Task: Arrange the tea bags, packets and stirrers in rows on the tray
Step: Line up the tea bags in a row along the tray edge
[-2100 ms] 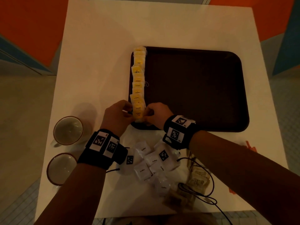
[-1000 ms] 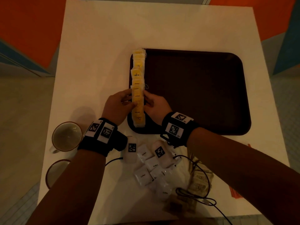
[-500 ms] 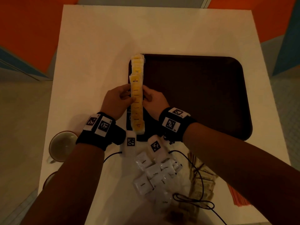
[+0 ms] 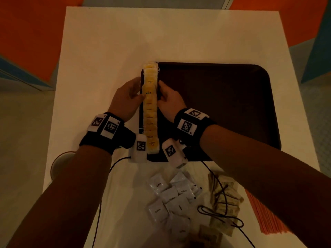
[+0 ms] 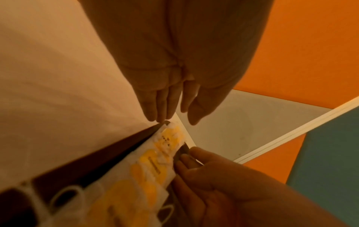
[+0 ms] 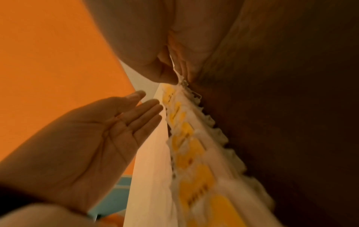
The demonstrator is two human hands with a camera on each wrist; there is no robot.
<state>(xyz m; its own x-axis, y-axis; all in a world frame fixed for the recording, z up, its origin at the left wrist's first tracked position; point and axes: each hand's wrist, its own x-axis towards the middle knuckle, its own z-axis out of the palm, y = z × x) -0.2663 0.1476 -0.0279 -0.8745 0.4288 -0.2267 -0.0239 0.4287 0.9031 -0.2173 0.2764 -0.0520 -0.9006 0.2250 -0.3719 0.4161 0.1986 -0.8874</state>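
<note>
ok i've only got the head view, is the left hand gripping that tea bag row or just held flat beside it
observer: flat. the right wrist view shows the left hand as an open palm with straight fingers, right beside the row of tea bags. i can't tell if it touches.
operator: and the right hand, same thing
observer: no. the right wrist view shows a tea bag's white edge pinched between the thumb and fingers of the right hand.
</note>
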